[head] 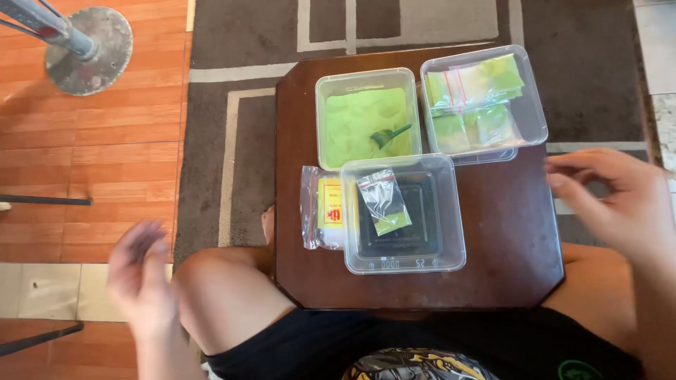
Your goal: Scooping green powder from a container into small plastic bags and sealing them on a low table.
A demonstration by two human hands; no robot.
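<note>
A: What is on the far left?
B: The left hand (141, 278). It is blurry, off the table (507, 232), holding nothing. I cannot tell how its fingers are.
A: And in the middle?
B: A clear tub (451, 211) with a small bag (384, 202) of green powder in it. Behind it is a tub of green powder (352, 119) with a scoop (389, 134).
A: And on the right?
B: A tub of filled bags (482, 98). The right hand (620, 200) floats by the table edge, fingers spread, empty.

Small clear zip bag (384, 200), green powder in its lower corner, flat in a square clear plastic tub (403, 214) on a scale.
</note>
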